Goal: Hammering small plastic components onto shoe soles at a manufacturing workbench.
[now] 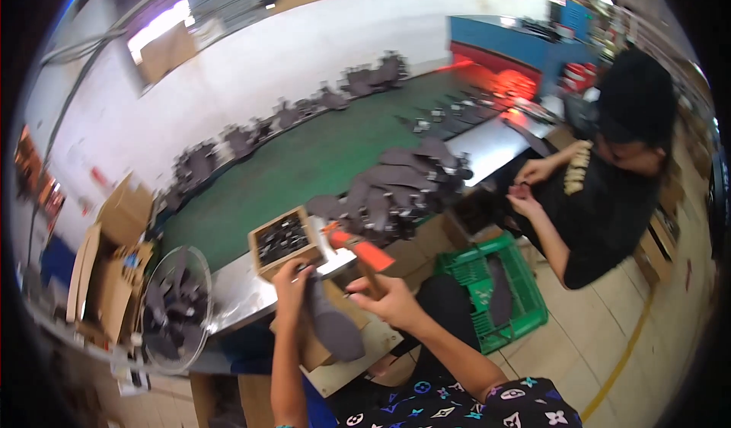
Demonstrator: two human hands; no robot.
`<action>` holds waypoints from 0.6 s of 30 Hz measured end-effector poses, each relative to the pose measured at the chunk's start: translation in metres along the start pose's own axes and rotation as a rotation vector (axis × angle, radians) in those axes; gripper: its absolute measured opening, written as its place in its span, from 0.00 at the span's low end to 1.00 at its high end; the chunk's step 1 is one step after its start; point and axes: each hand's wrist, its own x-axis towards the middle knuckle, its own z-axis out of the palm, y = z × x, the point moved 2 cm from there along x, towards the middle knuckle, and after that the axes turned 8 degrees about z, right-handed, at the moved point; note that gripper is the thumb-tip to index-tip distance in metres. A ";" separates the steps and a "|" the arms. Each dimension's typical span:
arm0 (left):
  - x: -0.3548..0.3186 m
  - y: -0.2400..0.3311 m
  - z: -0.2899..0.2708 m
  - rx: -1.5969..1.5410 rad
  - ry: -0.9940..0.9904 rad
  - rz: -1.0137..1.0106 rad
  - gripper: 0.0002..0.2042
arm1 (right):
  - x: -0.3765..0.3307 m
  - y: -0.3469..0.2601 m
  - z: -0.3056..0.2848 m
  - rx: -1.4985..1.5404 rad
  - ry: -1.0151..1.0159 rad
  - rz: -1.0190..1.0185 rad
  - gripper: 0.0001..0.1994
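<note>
My left hand (289, 285) grips the far end of a dark grey, insole-shaped piece (335, 327), which lies tilted over a low work surface (343, 373) in front of me. Beside it, my right hand (390, 303) is closed around the handle of a hammer (371, 282); its raised upper part is orange and blurred. Just beyond my left hand stands a wooden box (260, 260) holding many small black parts. A heap of similar dark grey pieces (381, 188) lies on the bench edge past the hammer.
A green conveyor belt (304, 154) runs along the white wall, with more grey pieces along its far edge. At left are a round basket (207, 306) and cardboard boxes (126, 211). A green crate (525, 323) stands on the floor near a co-worker (609, 207) at right.
</note>
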 end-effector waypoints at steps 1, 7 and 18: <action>-0.009 -0.011 -0.011 -0.028 0.039 -0.006 0.08 | 0.002 0.001 0.006 0.006 -0.045 -0.021 0.13; -0.053 0.036 -0.021 0.039 -0.033 -0.074 0.11 | 0.019 0.003 0.019 -0.084 -0.093 -0.111 0.12; -0.071 0.028 -0.019 -0.155 0.034 0.037 0.14 | 0.072 0.010 0.059 -0.550 -0.248 -0.199 0.10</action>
